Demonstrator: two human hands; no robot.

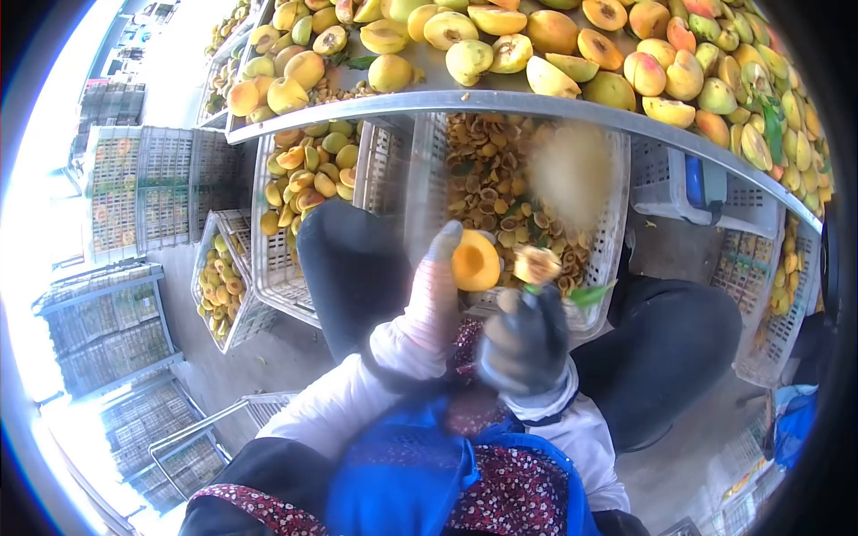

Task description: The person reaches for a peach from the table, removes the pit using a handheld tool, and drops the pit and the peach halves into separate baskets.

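- A pale tan blur (572, 174) hung in front of the middle crate (617, 234); what it was could not be made out.
- The right hand (527, 339), in a dark glove, had its fingers curled in. A ragged brownish piece (536, 264) sat right at its fingertips, but I cannot tell whether the hand gripped it or how far the hand was closed.
- A green leaf (590, 293) stuck out just beside that hand; its stem end was hidden.
- The fisheye rim darkened and cut off the far right, and glare washed out the left edge.
- The table (536, 102) hid the back of both crates beneath it.
- The left hand (433, 295), in a pinkish glove, was closed round a fruit half (475, 261), fingers behind it and one fingertip above.
- The fruit half was held over the person's lap, above the near wall of the middle crate and just left of the brownish piece.
- Its cut face was towards the camera: smooth, bright orange, rounded, with no stone visible in it.
- The middle crate held brown stones and scraps; the left crate (268, 268) held yellow-green fruit.
- Whole and split fruit (469, 58) covered the table.
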